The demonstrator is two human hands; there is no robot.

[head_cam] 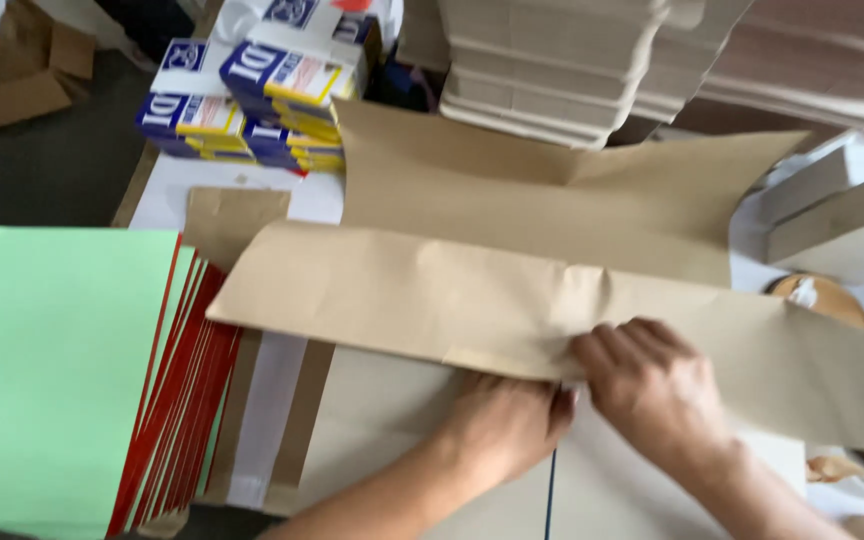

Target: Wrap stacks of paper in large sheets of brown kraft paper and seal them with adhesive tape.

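Biggest thing here is the brown kraft paper sheet (pixel 552 230) spread over the counter (pixel 222 190), with its near flap (pixel 432 290) folded over toward the person, so it looks like a wrap being closed around something flat underneath. Can't see what's inside, just a pale flat surface (pixel 392 410) below the flap edge.

To the left sits a fanned stack of green sheets with red edges (pixel 62 370), staggered so each one shows a red strip, which probably makes them easy to pick off one at a time. Along the back there are stacks of flat cardboard pieces (pixel 552 70), and next to those a pile of blue, white and yellow paper packs (pixel 252 100), all parked out of the way. A light box (pixel 832 215) sits at the right, and a brown tape roll (pixel 817 300) pokes out just behind the flap, near the right hand.

Both hands are on the flap's lower edge, near the middle. The left hand (pixel 507 425) is curled under the edge with fingers tucked out of sight, so I can't tell how tight its grip is. The right hand (pixel 652 380) lies flat on top, fingers spread and pressing the paper down, not pinching anything, seemingly to hold the fold in place.
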